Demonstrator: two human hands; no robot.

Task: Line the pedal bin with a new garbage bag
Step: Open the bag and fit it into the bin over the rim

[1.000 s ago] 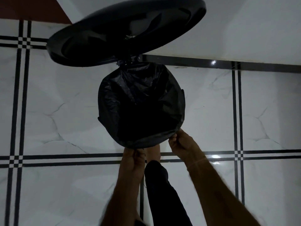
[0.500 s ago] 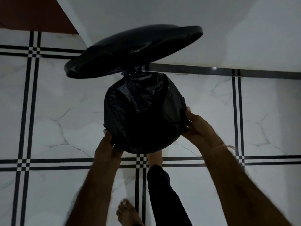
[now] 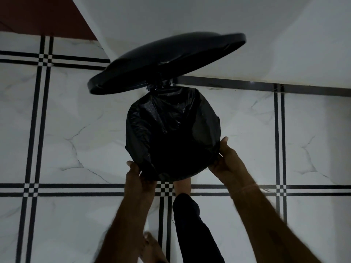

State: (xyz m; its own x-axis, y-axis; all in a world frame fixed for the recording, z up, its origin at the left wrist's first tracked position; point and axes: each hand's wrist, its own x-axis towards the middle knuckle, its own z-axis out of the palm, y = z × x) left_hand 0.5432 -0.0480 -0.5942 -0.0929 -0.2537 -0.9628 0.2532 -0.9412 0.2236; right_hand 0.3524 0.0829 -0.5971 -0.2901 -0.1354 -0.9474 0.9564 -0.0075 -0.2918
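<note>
Both hands have slid nearer along the rim since half a second ago. Left hand (image 3: 137,178) now grips the bag (image 3: 171,130) edge at the near-left of the bin (image 3: 217,118); right hand (image 3: 226,160) is closed on it at the near-right. Bag drapes over the mouth, crumpled, black. Lid (image 3: 167,61) stands raised at the far side. Bin sits on the tiled floor (image 3: 76,130), a bare foot (image 3: 182,185) at its near base.

Both bare forearms reach fwd and down from the lower frame. Left hand (image 3: 137,175) grips at lower left, thumb up, fingers (image 3: 147,178) curled under. Right hand (image 3: 227,160) clamps at lower right, thumb raised along the edge. One dark-trousered leg (image 3: 191,224) extends fwd betw. the arms; a bare foot (image 3: 152,245) sits below.
</note>
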